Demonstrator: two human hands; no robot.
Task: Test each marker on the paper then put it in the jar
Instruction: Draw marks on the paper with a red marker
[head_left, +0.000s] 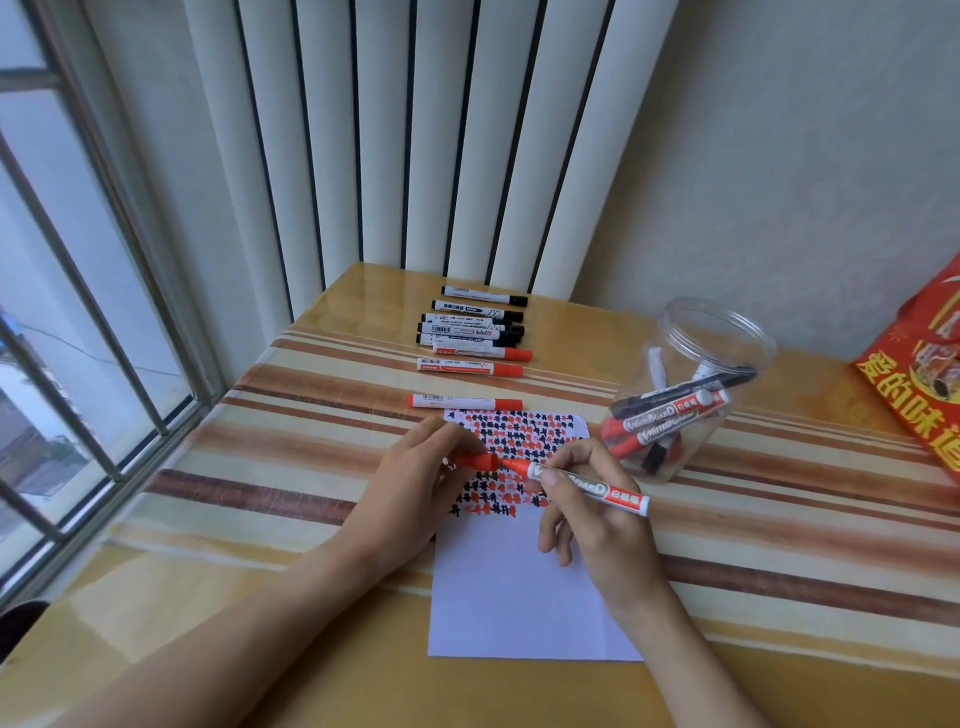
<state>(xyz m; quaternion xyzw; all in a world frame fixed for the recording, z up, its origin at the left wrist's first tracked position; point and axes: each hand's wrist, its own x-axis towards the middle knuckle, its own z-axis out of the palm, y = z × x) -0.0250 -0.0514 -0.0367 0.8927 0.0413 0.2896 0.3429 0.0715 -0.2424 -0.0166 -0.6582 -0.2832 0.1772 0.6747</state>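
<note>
While the right hand (592, 512) grips a red marker (587, 482) by its barrel, the left hand (415, 470) pinches its red cap (474, 461) just off the tip — both over the paper (524, 587), its far half covered in red and black marks. Right of the right hand stands the jar (685, 389), holding markers. Beyond the left hand lie more markers (472, 338) in a row.

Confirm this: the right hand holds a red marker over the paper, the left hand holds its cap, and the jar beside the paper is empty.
Wrong on the jar: the head view shows several markers already inside it. The right hand does hold the red marker over the paper, and the left hand holds its cap.
</note>
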